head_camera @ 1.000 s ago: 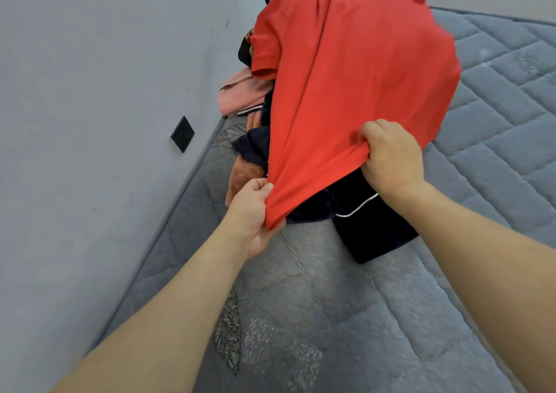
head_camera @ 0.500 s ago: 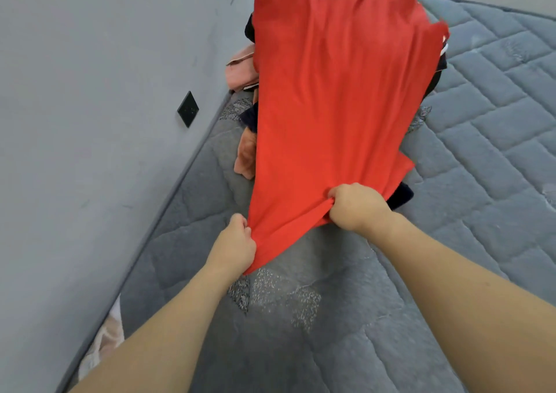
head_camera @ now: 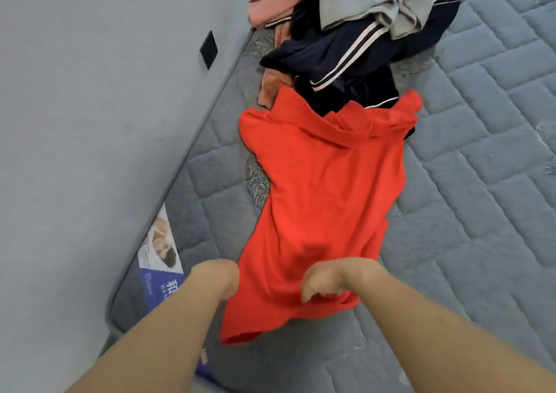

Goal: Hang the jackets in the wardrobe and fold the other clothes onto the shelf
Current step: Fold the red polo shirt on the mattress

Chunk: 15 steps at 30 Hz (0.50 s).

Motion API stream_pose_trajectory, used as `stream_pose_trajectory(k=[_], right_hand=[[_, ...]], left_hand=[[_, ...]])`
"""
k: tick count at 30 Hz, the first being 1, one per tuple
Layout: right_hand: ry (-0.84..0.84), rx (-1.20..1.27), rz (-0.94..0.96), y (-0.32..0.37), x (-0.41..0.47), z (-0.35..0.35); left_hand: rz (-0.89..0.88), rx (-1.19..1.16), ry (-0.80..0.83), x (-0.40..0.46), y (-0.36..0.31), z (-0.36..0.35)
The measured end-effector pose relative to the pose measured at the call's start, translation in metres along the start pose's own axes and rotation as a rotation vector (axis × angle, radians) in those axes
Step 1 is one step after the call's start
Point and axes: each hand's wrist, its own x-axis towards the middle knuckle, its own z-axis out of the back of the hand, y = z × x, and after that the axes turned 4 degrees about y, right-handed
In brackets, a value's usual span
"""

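I note both hands at the near hem of the red shirt point(head_camera: 322, 212): my left hand point(head_camera: 221, 278) grasps the hem's left edge, fingers hidden under cloth, while my right hand point(head_camera: 328, 278) rests curled on top, pinching fabric. The shirt lies flat on the mattress point(head_camera: 466, 212), its long axis running straight away from me, collar end touching the clothes pile point(head_camera: 361, 46) beyond.

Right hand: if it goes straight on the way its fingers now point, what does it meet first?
The right hand curls down and back toward the person, so it likely meets the red shirt directly beneath it; depth is unclear.
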Motion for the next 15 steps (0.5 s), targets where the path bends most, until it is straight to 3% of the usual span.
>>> stream_pose_trajectory(k=[2, 4, 6, 12, 15], right_hand=[[-0.296, 0.128, 0.069, -0.01, -0.006, 0.026], [-0.609, 0.032, 0.039, -0.019, -0.015, 0.058], [-0.802, -0.08, -0.026, -0.023, -0.022, 0.086], [-1.044, -0.314, 0.069, 0.006, -0.003, 0.137], [-1.16, -0.287, 0.114, 0.028, 0.02, 0.171]], left_hand=[[-0.028, -0.262, -0.174, 0.011, -0.003, 0.017], [-0.085, -0.59, -0.33, 0.023, -0.008, 0.04], [-0.12, -0.838, -0.428, 0.036, -0.014, 0.064], [-0.175, -1.193, -0.482, 0.074, -0.019, 0.088], [-0.222, -1.361, -0.423, 0.089, -0.016, 0.083]])
